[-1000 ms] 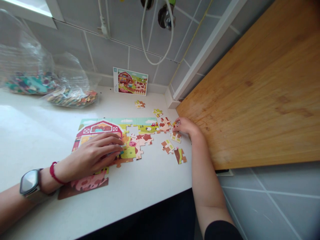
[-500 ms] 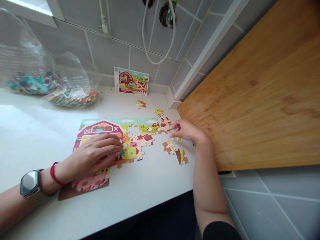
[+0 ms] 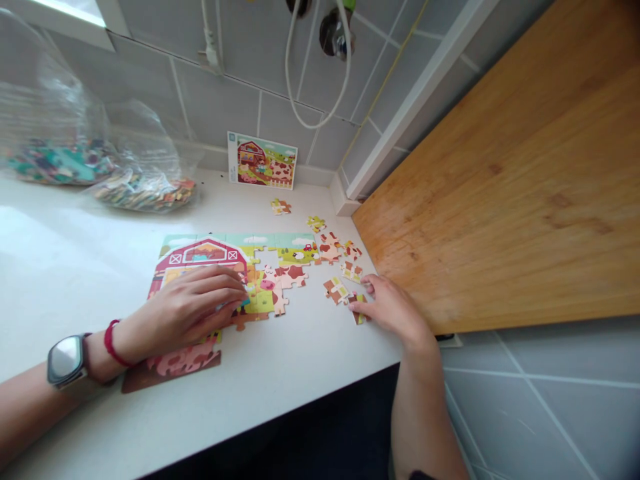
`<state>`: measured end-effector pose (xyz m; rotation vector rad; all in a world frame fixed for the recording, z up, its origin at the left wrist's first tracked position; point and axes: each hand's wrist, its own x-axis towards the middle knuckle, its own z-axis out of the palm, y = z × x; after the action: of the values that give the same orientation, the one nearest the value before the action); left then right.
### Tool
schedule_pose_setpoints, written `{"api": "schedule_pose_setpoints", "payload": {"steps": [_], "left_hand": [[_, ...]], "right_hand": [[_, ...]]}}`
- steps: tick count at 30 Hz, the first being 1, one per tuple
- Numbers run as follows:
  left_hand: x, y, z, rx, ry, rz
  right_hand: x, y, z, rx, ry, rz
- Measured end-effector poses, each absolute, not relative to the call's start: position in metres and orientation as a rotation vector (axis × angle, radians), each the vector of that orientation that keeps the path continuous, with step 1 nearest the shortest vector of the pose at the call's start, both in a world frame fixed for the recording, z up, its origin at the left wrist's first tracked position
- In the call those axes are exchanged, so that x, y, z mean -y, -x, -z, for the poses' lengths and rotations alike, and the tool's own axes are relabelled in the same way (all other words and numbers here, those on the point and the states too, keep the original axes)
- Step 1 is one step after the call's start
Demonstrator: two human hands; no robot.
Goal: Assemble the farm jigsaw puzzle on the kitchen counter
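A partly joined farm jigsaw puzzle [image 3: 260, 307] lies on the white counter. My left hand [image 3: 200, 303] rests over its middle, palm down with the fingers stretched and slightly curved, hiding part of the barn scene. Loose puzzle pieces are scattered to the right. My right hand [image 3: 387, 303] is beside them, thumb and forefinger apart. Its thumb overlaps a brown and green piece [image 3: 359, 315]; firm contact cannot be made out. Close by are a brown piece with a white fence [image 3: 336, 291], another fence piece [image 3: 352, 271] and a cow-spotted piece [image 3: 330, 248].
A reference picture card [image 3: 263, 161] leans against the tiled wall. Two clear bags of puzzle pieces [image 3: 145, 190] stand at the back left. A wooden board [image 3: 500, 187] slants along the right side, close to my right arm. The counter's front edge runs below.
My right hand has moved from the cow-spotted pieces toward the counter's front edge, uncovering pieces there. My left hand stays on the puzzle.
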<state>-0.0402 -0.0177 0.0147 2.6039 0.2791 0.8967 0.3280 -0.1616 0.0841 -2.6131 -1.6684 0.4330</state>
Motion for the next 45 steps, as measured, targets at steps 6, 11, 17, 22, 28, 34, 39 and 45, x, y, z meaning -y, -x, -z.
{"api": "schedule_pose_setpoints", "payload": {"steps": [6,11,17,22,28,34,39,45], "left_hand": [[0.017,0.040,-0.016,-0.306,-2.579,-0.966],[0.013,0.040,-0.021,-0.474,-2.554,-1.095],[0.010,0.041,-0.020,-0.525,-2.652,-1.077],[0.015,0.038,-0.021,-0.421,-2.805,-0.995],[0.019,0.037,-0.023,-0.392,-2.885,-0.916],[0.017,0.037,-0.020,-0.397,-2.880,-0.903],[0.017,0.037,-0.018,-0.390,-2.851,-0.914],[0.016,0.038,-0.019,-0.385,-2.799,-0.877]], "right_hand": [[0.199,-0.336,-0.057,1.468,2.445,-0.483],[0.194,-0.336,-0.050,1.408,2.444,-0.433],[0.180,-0.333,-0.049,1.480,2.434,-0.298],[0.169,-0.321,-0.047,1.573,2.420,-0.295],[0.161,-0.303,-0.041,1.562,2.400,-0.273],[0.154,-0.296,-0.043,1.470,2.260,-0.308],[0.137,-0.290,-0.039,1.315,1.979,-0.498],[0.109,-0.287,-0.042,1.275,1.899,-0.821]]}}
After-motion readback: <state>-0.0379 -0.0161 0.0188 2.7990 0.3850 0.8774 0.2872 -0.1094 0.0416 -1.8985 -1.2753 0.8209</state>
